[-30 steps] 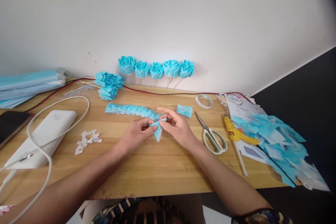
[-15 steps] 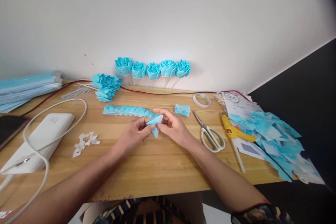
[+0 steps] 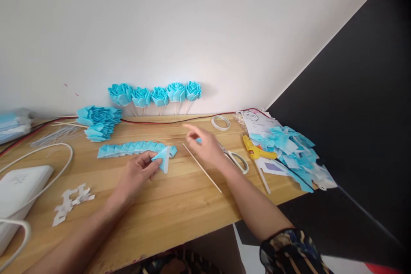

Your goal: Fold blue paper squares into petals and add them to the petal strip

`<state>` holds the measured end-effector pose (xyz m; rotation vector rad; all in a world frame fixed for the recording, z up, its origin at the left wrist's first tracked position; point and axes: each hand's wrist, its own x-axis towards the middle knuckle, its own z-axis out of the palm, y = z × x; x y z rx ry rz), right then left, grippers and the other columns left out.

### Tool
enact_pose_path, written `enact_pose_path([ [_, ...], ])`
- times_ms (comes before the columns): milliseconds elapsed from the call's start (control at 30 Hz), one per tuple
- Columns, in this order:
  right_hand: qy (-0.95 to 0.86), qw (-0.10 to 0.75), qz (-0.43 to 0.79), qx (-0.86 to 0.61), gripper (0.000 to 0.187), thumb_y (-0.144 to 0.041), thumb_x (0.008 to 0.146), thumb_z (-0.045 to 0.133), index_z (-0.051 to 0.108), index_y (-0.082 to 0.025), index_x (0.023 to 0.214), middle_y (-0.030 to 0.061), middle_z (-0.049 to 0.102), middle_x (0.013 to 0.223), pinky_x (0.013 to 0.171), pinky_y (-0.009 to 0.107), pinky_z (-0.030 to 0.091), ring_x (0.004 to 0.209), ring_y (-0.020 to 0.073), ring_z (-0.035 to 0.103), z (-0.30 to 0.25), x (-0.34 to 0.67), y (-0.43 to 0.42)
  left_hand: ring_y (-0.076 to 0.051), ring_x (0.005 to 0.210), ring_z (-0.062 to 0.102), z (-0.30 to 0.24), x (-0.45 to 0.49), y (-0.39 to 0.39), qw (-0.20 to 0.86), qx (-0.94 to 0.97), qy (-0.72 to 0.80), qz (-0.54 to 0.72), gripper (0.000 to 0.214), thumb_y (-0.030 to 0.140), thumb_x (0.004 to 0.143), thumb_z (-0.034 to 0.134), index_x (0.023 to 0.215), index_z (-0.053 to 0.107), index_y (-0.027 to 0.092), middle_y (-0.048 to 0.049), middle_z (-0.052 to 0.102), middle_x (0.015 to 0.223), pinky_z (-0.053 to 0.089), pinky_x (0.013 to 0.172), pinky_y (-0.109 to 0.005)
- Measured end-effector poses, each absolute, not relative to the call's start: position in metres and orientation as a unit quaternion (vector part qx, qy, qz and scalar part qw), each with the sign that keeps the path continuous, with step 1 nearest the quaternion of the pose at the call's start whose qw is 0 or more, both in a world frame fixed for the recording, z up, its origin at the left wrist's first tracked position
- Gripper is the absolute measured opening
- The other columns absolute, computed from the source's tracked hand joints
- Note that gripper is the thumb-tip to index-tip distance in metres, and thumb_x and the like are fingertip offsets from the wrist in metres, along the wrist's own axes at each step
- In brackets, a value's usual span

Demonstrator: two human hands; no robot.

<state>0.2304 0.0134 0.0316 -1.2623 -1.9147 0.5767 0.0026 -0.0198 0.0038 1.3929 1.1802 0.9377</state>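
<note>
On my counter, far flowers look finished, sheets at right unfolded; my left hand pinches a folded piece; my right hand's grip I can't tell.

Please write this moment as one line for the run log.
left grip: pinches folded blue piece | right grip: over blue packet, contact unclear | nearby: pleated blue strip, thin stick | behind: blue flowers
</note>
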Motion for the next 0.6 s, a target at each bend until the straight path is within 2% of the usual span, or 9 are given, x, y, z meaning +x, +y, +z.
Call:
enact_pose_path([
  [67, -0.724, 0.332, 0.08, -0.599, 0.04, -0.019, 0.088, 0.045, 0.055, -0.019, 0.126, 0.0048, 0.067, 0.105, 0.087, 0.027, 0.044, 0.095, 0.0162, 0.061, 0.039, 0.262, 0.029, -0.01, 0.045, 0.042, 0.003, 0.002, -0.019, 0.521, 0.579, 0.489, 0.393, 0.028, 0.045, 0.074, 0.064, 0.071, 0.057, 0.018, 0.0059, 0.049, 0.05, 0.033, 0.048, -0.022],
  [100, -0.709, 0.269, 0.019, -0.652, 0.041, -0.019, 0.09, 0.041, 0.051, -0.019, 0.13, 0.0058, 0.065, 0.113, 0.09, 0.027, 0.042, 0.101, 0.0164, 0.06, 0.041, 0.279, 0.035, -0.01, 0.045, 0.042, 0.003, 0.002, -0.019, 0.524, 0.578, 0.487, 0.393, 0.028, 0.045, 0.075, 0.064, 0.071, 0.057, 0.018, 0.0056, 0.05, 0.051, 0.034, 0.048, -0.022],
  [133, -0.694, 0.246, 0.0, -0.677, 0.04, -0.018, 0.092, 0.039, 0.051, -0.017, 0.13, 0.0092, 0.065, 0.115, 0.092, 0.029, 0.041, 0.105, 0.0191, 0.058, 0.043, 0.294, 0.04, -0.01, 0.046, 0.043, 0.003, 0.002, -0.02, 0.526, 0.578, 0.484, 0.394, 0.027, 0.045, 0.075, 0.064, 0.071, 0.057, 0.018, 0.0055, 0.051, 0.052, 0.034, 0.048, -0.021],
  [300, -0.688, 0.143, -0.01, -0.711, 0.023, -0.021, 0.084, 0.059, 0.068, -0.015, 0.104, 0.0143, 0.069, 0.103, 0.088, 0.033, 0.039, 0.103, 0.0271, 0.057, 0.034, 0.342, 0.05, -0.009, 0.047, 0.044, 0.003, 0.003, -0.022, 0.517, 0.591, 0.476, 0.396, 0.026, 0.042, 0.076, 0.065, 0.072, 0.058, 0.017, 0.0054, 0.052, 0.053, 0.033, 0.049, -0.021],
  [433, -0.693, 0.105, -0.01, -0.713, 0.019, -0.022, 0.088, 0.054, 0.071, -0.016, 0.095, 0.0127, 0.069, 0.104, 0.089, 0.031, 0.037, 0.106, 0.0249, 0.055, 0.025, 0.352, 0.052, -0.01, 0.048, 0.045, 0.003, 0.002, -0.022, 0.509, 0.6, 0.472, 0.397, 0.026, 0.041, 0.074, 0.066, 0.071, 0.058, 0.017, 0.0052, 0.052, 0.053, 0.034, 0.05, -0.021],
  [500, -0.693, 0.101, -0.007, -0.713, 0.023, -0.022, 0.091, 0.049, 0.071, -0.016, 0.095, 0.0111, 0.069, 0.106, 0.089, 0.029, 0.036, 0.106, 0.0223, 0.055, 0.023, 0.355, 0.053, -0.01, 0.049, 0.045, 0.003, 0.001, -0.021, 0.508, 0.6, 0.468, 0.403, 0.026, 0.041, 0.074, 0.066, 0.071, 0.057, 0.017, 0.0049, 0.053, 0.055, 0.034, 0.05, -0.021],
  [600, -0.691, 0.103, 0.0, -0.715, 0.025, -0.025, 0.092, 0.049, 0.067, -0.017, 0.107, 0.0094, 0.067, 0.114, 0.088, 0.027, 0.037, 0.106, 0.0209, 0.056, 0.022, 0.357, 0.053, -0.01, 0.049, 0.044, 0.002, 0.0, -0.02, 0.505, 0.6, 0.468, 0.408, 0.026, 0.041, 0.074, 0.066, 0.071, 0.057, 0.017, 0.0045, 0.053, 0.056, 0.035, 0.051, -0.021],
])
